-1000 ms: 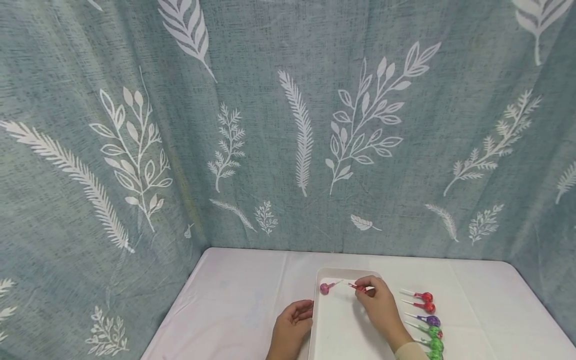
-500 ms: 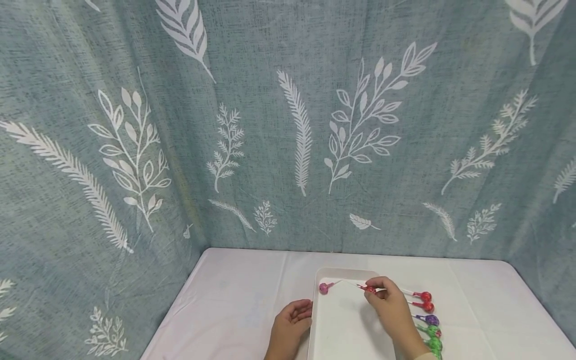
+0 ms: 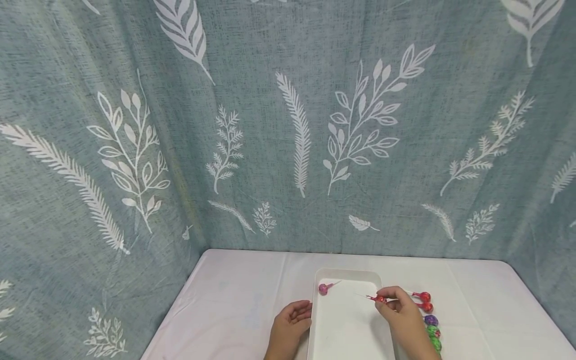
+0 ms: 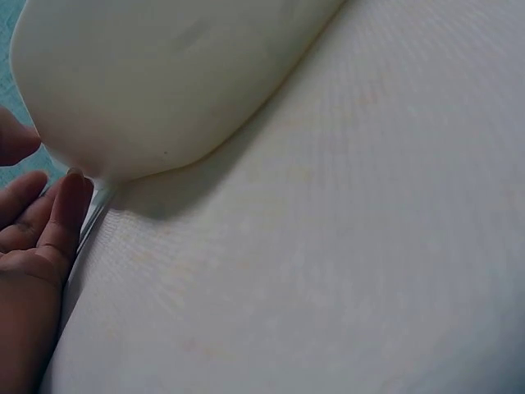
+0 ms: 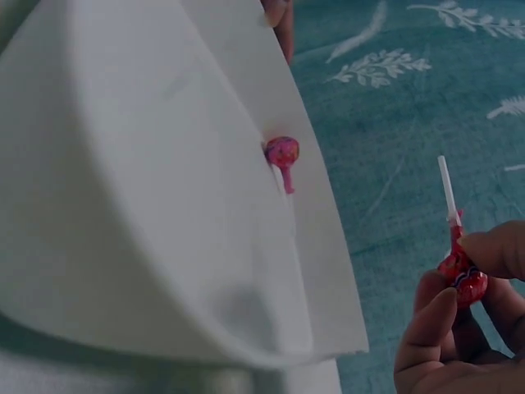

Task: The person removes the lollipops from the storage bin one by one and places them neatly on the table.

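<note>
A white tray (image 3: 346, 320) stands on the table; inside, near its far left corner, lies a pink-wrapped lollipop (image 3: 323, 289), its stick pointing right. My right hand (image 3: 400, 312) pinches a red-wrapped lollipop (image 5: 467, 283) by its round head, just above the tray's right side. The bare white stick (image 5: 447, 185) points away from the fingers, leftward in the head view. Beside the tray's left wall rests my left hand (image 3: 290, 327), fingers loosely bent. In the left wrist view its fingertips (image 4: 72, 193) touch the outside of the tray wall.
Right of the tray a column of lollipops lies on the white tablecloth: two red ones (image 3: 425, 302), a purple one (image 3: 431, 320) and green ones (image 3: 434, 342), partly covered by the right arm. A blue-green leaf-patterned curtain (image 3: 279, 150) hangs behind the table.
My right hand has moved right and slightly nearer with the red lollipop, from over the tray's far middle to its right side. The left hand has stayed by the tray.
</note>
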Action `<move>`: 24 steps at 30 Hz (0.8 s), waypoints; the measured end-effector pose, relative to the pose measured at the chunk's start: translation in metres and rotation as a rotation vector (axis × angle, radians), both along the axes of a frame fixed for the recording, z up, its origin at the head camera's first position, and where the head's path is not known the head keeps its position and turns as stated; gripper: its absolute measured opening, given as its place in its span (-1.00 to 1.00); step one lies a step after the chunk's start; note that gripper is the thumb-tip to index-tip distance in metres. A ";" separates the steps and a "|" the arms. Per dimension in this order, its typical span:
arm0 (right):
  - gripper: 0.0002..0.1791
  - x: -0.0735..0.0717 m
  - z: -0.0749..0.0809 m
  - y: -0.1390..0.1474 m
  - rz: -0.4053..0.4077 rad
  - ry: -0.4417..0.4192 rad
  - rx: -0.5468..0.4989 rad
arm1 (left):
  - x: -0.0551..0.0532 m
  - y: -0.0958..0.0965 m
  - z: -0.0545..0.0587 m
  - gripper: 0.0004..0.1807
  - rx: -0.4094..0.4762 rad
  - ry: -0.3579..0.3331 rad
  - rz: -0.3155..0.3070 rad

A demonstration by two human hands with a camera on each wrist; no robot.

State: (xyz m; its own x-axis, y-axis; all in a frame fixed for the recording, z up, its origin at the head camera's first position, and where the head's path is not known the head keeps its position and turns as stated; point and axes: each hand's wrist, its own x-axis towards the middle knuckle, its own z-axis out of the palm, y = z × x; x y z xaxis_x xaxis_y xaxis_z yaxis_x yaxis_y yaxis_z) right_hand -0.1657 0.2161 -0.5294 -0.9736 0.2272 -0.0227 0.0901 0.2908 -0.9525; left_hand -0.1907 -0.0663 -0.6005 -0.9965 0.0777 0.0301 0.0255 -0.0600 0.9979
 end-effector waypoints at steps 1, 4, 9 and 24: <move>-0.72 0.001 0.000 0.001 -0.002 -0.009 0.007 | 0.000 0.000 0.000 -0.54 -0.001 0.000 -0.001; -0.72 0.005 -0.001 0.004 -0.008 -0.033 0.022 | 0.001 -0.001 -0.001 -0.53 -0.003 -0.004 -0.001; -0.73 0.010 -0.004 0.010 -0.006 -0.042 0.014 | 0.002 -0.001 -0.001 -0.53 0.004 -0.012 0.002; -0.72 0.023 -0.006 0.028 -0.011 -0.019 0.020 | 0.003 0.000 0.000 -0.52 0.025 -0.027 0.014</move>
State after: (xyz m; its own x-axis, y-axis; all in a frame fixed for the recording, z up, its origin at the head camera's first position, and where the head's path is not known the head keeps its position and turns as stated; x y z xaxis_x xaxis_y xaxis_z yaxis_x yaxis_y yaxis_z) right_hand -0.1428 0.2445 -0.5358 -0.9705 0.2381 -0.0368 0.1115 0.3084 -0.9447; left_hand -0.1874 -0.0659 -0.6005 -0.9980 0.0633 0.0053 -0.0001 -0.0850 0.9964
